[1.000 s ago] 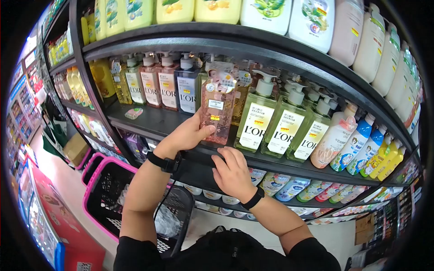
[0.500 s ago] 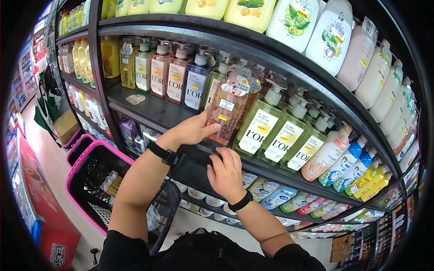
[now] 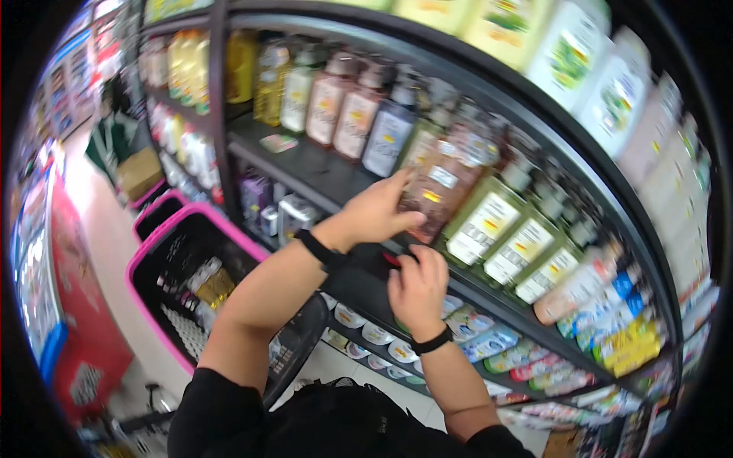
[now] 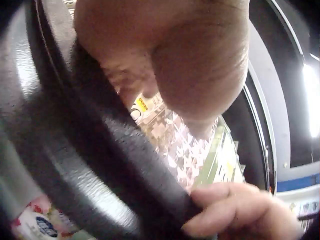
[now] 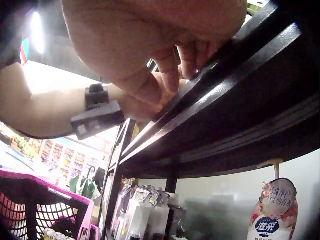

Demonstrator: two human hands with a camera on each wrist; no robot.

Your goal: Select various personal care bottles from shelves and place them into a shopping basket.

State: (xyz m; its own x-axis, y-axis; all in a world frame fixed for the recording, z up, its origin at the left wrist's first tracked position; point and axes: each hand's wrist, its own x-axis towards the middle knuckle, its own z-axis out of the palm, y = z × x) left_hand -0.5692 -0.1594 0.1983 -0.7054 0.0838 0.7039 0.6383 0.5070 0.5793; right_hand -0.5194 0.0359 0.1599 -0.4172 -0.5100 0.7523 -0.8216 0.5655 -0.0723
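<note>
A clear pink pump bottle stands at the front of the middle shelf, between a row of labelled pump bottles and several green pump bottles. My left hand grips its lower left side, the thumb across the front and the other fingers partly hidden behind it. In the left wrist view, the bottle's faceted pink surface shows beneath that hand. My right hand is at the shelf's front edge just below the bottle, its fingers loosely bent and holding nothing.
A dark blue pump bottle and pink ones stand to the left on the shelf. A black basket with a pink rim, holding packaged goods, is at lower left. White and yellow bottles line the upper shelf; tubs and bags fill the lower one.
The head view has turned and tilted, so the shelf and bottles appear shifted and more slanted. My left hand keeps its grip on the pink bottle; my right hand stays by the shelf edge.
</note>
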